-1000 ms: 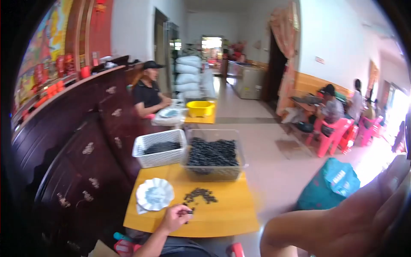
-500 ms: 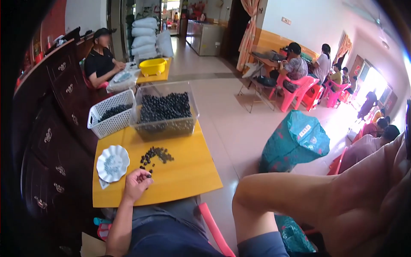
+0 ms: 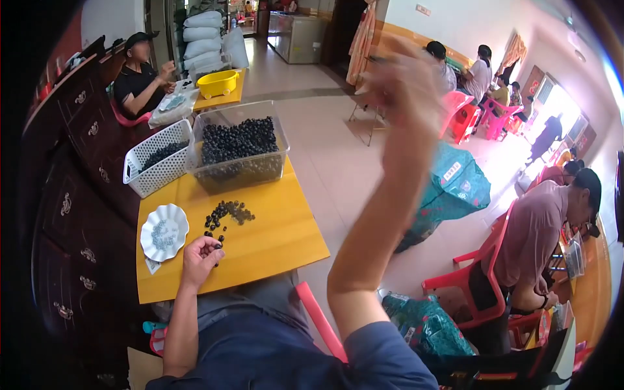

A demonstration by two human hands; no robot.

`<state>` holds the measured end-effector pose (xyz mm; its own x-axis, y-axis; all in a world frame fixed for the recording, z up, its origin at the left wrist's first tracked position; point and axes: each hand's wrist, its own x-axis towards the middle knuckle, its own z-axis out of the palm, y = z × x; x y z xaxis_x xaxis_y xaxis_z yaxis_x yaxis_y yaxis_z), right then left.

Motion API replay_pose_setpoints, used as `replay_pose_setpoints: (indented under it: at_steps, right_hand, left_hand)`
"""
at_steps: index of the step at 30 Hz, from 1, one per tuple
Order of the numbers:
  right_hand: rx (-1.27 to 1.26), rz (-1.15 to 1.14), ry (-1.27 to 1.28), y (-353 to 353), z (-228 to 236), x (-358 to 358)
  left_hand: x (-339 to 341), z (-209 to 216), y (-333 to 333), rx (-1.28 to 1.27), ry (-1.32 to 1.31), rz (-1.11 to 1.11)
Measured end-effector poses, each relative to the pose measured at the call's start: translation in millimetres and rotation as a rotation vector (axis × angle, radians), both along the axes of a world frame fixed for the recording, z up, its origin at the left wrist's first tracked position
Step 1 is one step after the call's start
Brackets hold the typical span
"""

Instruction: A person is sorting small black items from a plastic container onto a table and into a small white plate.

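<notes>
Smooth yellow tabletop (image 3: 279,240); left hand (image 3: 199,262) pinches round black bead (image 3: 218,246).

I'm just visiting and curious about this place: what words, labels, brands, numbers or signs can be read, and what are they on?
None can be read clearly enough to quote.
White patch on the teal bag: marks too small and blurred to read.
Small plaque on the far wall: too small to read.
Small dark pieces, wavy-edged white plate, yellow tub: no writing that I can see.
</notes>
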<state>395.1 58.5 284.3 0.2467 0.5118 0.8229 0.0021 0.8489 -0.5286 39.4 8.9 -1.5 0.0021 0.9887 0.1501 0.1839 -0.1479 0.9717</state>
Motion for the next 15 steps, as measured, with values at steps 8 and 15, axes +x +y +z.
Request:
replay_pose_setpoints:
  at_steps: [8,15]
  right_hand:
    - [-0.122,-1.269,-0.777,26,60,-165]
    - [-0.247,0.73,-0.254,56,-103,-171]
  left_hand:
    - [5,2,2,0.025,0.031,-0.019]
    - [-3,7,-6,0.077,0.042,0.05]
